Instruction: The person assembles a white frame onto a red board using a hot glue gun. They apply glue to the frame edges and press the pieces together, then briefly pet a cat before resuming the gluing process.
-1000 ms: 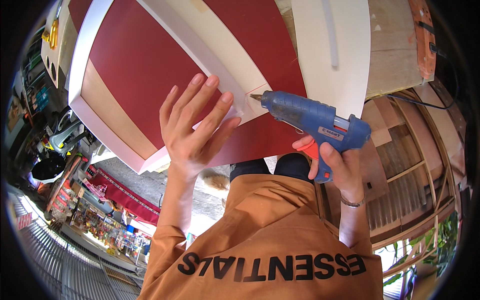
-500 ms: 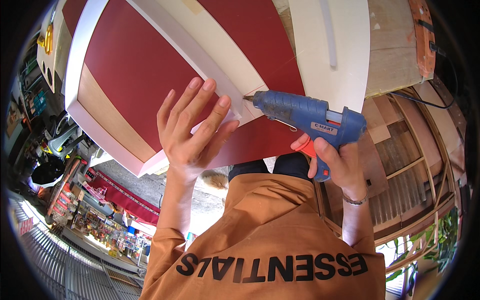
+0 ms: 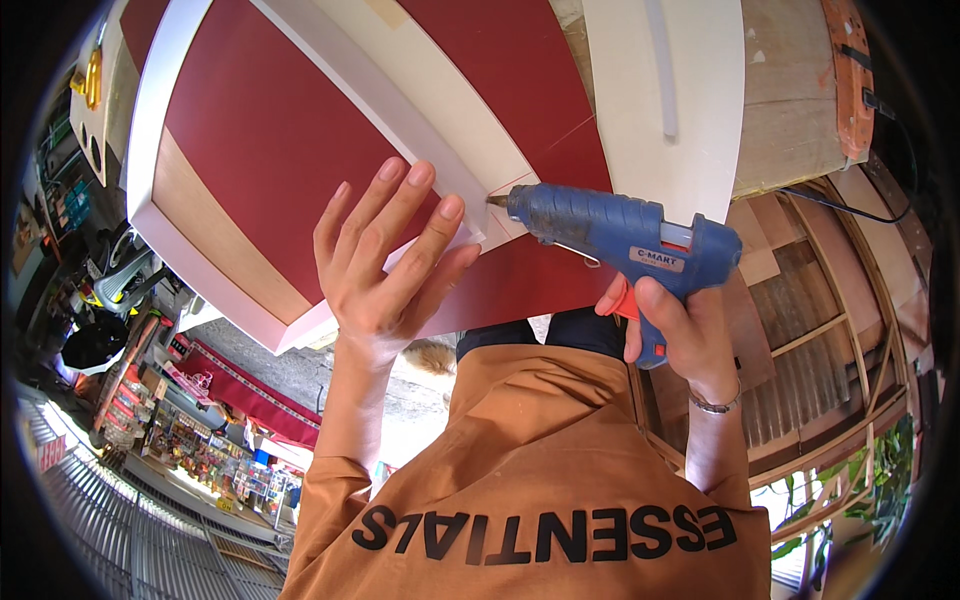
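Note:
My right hand (image 3: 684, 325) is wrapped round the handle of a blue hot glue gun (image 3: 600, 222), with fingers at its red trigger (image 3: 626, 302). The gun's nozzle (image 3: 497, 200) points left, close to the corner of a raised white strip (image 3: 400, 110); whether it touches cannot be made out. My left hand (image 3: 385, 260) has its fingers stretched out and holds nothing. Its fingertips are over the near end of that strip and the dark red panel (image 3: 270, 130). The strip is part of a white frame (image 3: 150, 130) edging the panel. Pencil-thin lines mark the cream band (image 3: 455, 100) beside it.
A white sheet (image 3: 690, 80) with a pale stick (image 3: 664, 90) on it lies to the right, next to a wooden board (image 3: 790, 110) and an orange tool (image 3: 850, 90) with a black cord. Wooden pieces (image 3: 810, 330) lie lower right. A yellow-handled tool (image 3: 93, 78) is far left.
The glue gun and my right hand have shifted very slightly right and down, and the trigger finger has moved with them. My left hand stays almost where it was.

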The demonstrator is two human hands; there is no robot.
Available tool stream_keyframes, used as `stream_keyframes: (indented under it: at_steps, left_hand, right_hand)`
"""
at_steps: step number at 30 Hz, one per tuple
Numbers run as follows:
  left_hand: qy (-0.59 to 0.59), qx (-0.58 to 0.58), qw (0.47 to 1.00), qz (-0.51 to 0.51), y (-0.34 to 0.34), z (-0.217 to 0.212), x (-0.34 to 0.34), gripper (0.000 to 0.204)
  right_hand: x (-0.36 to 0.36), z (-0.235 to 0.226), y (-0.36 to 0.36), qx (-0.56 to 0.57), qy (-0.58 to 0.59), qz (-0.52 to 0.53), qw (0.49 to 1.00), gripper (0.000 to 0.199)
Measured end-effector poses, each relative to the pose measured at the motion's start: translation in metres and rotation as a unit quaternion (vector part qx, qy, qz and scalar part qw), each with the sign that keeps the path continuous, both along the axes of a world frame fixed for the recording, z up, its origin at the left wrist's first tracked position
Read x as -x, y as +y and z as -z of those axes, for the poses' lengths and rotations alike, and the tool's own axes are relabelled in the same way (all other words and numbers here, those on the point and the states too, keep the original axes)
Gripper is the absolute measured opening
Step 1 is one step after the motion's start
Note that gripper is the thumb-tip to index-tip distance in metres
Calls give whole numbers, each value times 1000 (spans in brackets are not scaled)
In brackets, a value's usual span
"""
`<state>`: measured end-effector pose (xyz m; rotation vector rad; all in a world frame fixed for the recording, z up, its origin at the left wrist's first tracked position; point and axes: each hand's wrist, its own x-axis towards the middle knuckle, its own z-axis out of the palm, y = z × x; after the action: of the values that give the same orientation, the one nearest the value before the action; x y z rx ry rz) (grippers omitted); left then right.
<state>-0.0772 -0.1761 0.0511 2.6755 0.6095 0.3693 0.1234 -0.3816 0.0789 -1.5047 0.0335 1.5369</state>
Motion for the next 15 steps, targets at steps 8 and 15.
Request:
stream_keyframes:
  at_steps: [8, 15]
  left_hand:
    - [0, -3, 1000, 1, 0, 0, 1, 43]
    - [4, -1, 1000, -3, 0, -1, 0, 42]
  right_hand:
    - [0, 1, 0, 2, -10, -5, 1000, 32]
    - [-1, 0, 2, 3, -7, -2, 1000, 29]
